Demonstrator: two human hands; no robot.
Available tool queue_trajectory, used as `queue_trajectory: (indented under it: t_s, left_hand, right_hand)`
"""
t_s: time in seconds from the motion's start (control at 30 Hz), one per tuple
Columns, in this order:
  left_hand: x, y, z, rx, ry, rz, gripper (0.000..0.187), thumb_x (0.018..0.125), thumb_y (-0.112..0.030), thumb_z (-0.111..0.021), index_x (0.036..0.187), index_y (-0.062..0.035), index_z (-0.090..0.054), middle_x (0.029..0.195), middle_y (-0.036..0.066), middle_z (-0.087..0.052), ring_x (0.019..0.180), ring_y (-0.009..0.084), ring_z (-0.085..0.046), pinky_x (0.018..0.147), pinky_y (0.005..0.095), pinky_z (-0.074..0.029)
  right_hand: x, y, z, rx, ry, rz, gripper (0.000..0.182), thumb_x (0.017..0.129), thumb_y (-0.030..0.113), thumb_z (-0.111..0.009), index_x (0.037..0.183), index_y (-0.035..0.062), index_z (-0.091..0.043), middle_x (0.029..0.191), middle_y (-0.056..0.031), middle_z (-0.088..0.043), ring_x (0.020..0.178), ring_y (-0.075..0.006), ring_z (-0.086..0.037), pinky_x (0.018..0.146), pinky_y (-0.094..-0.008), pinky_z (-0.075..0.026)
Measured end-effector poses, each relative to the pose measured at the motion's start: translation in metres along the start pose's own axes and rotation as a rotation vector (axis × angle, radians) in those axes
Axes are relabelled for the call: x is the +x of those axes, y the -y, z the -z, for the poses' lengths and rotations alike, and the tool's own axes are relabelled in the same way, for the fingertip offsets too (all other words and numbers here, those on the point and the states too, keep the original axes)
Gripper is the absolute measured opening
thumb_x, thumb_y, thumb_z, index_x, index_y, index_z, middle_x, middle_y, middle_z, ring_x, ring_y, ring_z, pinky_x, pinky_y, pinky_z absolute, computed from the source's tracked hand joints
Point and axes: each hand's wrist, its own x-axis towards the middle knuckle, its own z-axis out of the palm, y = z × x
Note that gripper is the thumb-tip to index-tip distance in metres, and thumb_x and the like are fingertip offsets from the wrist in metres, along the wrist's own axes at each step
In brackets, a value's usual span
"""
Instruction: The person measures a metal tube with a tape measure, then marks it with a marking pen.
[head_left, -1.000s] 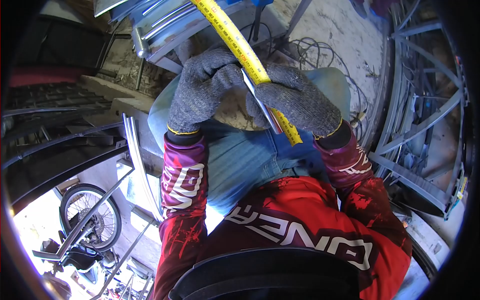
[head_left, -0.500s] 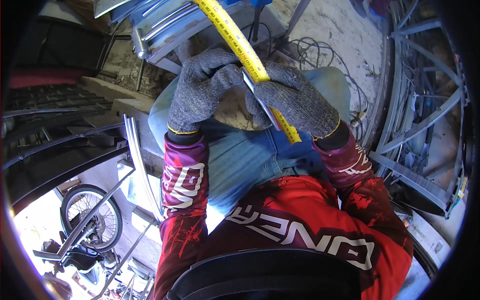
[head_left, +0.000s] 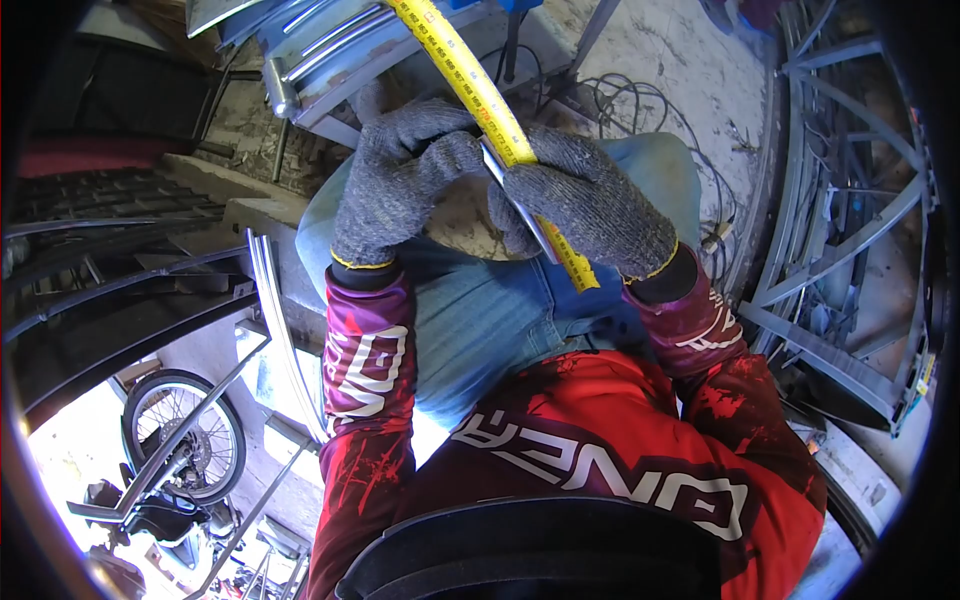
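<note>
A yellow tape measure blade [head_left: 462, 72] runs down from the top and passes under my right hand; its lower end hangs over my jeans. A shiny, narrow metal tube [head_left: 527, 222] lies along the blade's left side. My gloved right hand [head_left: 595, 195] is closed around both, thumb across the blade. My gloved left hand [head_left: 400, 175] has its fingers curled, with the tips pressed at the tube's upper visible end beside the blade. The left fingertips are partly hidden. Both gloves are grey knit.
Metal tubes lie on a blue-grey bench [head_left: 345, 75] ahead. Black cables [head_left: 640, 100] coil on the floor. A welded metal frame [head_left: 850, 230] stands at right. Bent bars [head_left: 280, 330] and a motorcycle wheel [head_left: 185, 435] are at left.
My hands, the blade and the tube have shifted very slightly to the left. The grip looks the same.
</note>
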Motion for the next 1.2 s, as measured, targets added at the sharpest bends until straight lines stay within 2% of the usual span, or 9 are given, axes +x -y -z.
queue_trajectory:
  t_s: [0.07,0.2,0.27,0.37,0.5,0.57,0.9,0.97,1.2]
  left_hand:
    - [-0.002,-0.003,0.002,0.029,0.027,0.067,0.022,0.089,-0.007,-0.068,0.108,0.0048,-0.068,0.096,0.013,-0.068,0.09,0.0205,-0.064,0.082,0.0322,-0.051]
    - [-0.004,-0.002,0.001,-0.007,-0.001,0.12,0.023,0.089,-0.008,-0.068,0.109,0.0042,-0.068,0.097,0.012,-0.068,0.091,0.0207,-0.065,0.083,0.0323,-0.051]
    - [-0.005,-0.002,0.001,0.002,-0.004,0.132,0.022,0.089,-0.008,-0.068,0.108,0.004,-0.068,0.097,0.012,-0.068,0.092,0.0208,-0.064,0.083,0.0321,-0.051]
    - [-0.004,-0.004,0.0,-0.036,-0.009,0.132,0.021,0.089,-0.007,-0.068,0.107,0.004,-0.069,0.097,0.012,-0.068,0.091,0.0207,-0.064,0.082,0.032,-0.051]
    - [-0.003,-0.006,0.0,-0.04,-0.006,0.147,0.02,0.089,-0.007,-0.069,0.105,0.0044,-0.069,0.097,0.012,-0.068,0.09,0.0206,-0.064,0.082,0.0321,-0.051]
    - [-0.004,-0.005,0.001,-0.031,0.001,0.157,0.02,0.089,-0.008,-0.069,0.104,0.0047,-0.069,0.096,0.012,-0.068,0.089,0.0206,-0.065,0.081,0.0322,-0.051]
    - [-0.004,-0.005,0.0,-0.027,-0.016,0.156,0.021,0.088,-0.009,-0.07,0.104,0.0047,-0.069,0.094,0.012,-0.069,0.088,0.0205,-0.065,0.08,0.0322,-0.051]
    - [-0.003,-0.005,0.001,-0.008,-0.004,0.168,0.02,0.088,-0.008,-0.071,0.104,0.0046,-0.069,0.095,0.012,-0.069,0.09,0.0207,-0.065,0.081,0.032,-0.051]
    - [-0.006,-0.006,0.001,-0.019,0.012,0.153,0.022,0.086,-0.008,-0.073,0.105,0.0036,-0.069,0.099,0.012,-0.069,0.092,0.0205,-0.065,0.084,0.0321,-0.051]
  right_hand:
    - [0.007,0.023,0.005,0.652,-0.029,-0.811,0.011,0.094,0.011,-0.059,0.087,0.0033,-0.059,0.071,-0.0052,-0.057,0.058,-0.0159,-0.06,0.05,-0.0304,-0.046]
    - [0.002,0.014,0.005,0.479,-0.028,-0.679,0.013,0.094,0.01,-0.059,0.083,0.0034,-0.059,0.073,-0.0058,-0.054,0.06,-0.0173,-0.059,0.051,-0.0318,-0.047]
    - [-0.003,0.003,0.011,-0.379,0.229,-0.014,0.022,0.085,0.008,-0.064,0.104,-0.0011,-0.064,0.098,-0.0139,-0.061,0.086,-0.0271,-0.063,0.074,-0.036,-0.054]
    - [0.0,0.012,0.012,-0.063,0.26,-0.396,0.022,0.083,0.008,-0.064,0.104,-0.0007,-0.065,0.095,-0.0142,-0.059,0.087,-0.0287,-0.062,0.074,-0.0388,-0.053]
    - [0.003,0.013,0.014,-0.322,0.263,-0.067,0.019,0.085,0.007,-0.063,0.103,-0.0001,-0.065,0.093,-0.0137,-0.058,0.085,-0.0289,-0.061,0.074,-0.039,-0.053]
    - [0.013,0.032,0.013,0.228,0.155,-0.779,0.016,0.089,0.008,-0.062,0.102,-0.0005,-0.065,0.095,-0.0136,-0.058,0.084,-0.0281,-0.061,0.073,-0.0383,-0.052]
    - [0.01,0.026,0.012,0.386,0.067,-0.818,0.013,0.095,0.011,-0.06,0.1,0.0007,-0.065,0.09,-0.0107,-0.06,0.082,-0.023,-0.061,0.071,-0.0352,-0.051]
    - [0.004,0.019,0.011,0.242,0.099,-0.591,0.015,0.098,0.013,-0.058,0.098,0.0003,-0.065,0.083,-0.0083,-0.062,0.074,-0.0177,-0.061,0.065,-0.0324,-0.05]
    - [0.003,0.018,0.001,0.611,-0.024,-0.775,0.02,0.097,0.018,-0.055,0.084,0.003,-0.057,0.065,-0.0058,-0.059,0.056,-0.0116,-0.057,0.051,-0.0298,-0.046]
